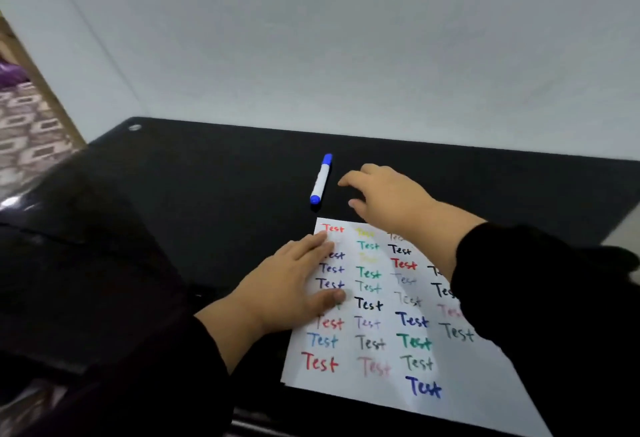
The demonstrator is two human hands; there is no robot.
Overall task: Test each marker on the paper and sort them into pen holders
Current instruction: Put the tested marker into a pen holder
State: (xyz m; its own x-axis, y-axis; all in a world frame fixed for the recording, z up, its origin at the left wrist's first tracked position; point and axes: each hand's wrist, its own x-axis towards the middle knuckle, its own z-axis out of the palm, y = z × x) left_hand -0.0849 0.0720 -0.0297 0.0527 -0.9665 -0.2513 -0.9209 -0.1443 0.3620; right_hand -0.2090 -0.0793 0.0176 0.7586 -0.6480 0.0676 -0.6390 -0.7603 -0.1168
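A white sheet of paper lies on the black table, covered with the word "Test" written in several colours. My left hand lies flat on the paper's left edge, fingers straight. A blue-capped marker with a white barrel lies on the table just beyond the paper's far left corner. My right hand hovers a little to the right of the marker, fingers spread and loosely bent, holding nothing. No pen holder is in view.
A white wall rises right behind the table's far edge. A round metal fitting sits at the table's far left corner. A patterned floor shows at the far left. A dark blurred shape fills the near left.
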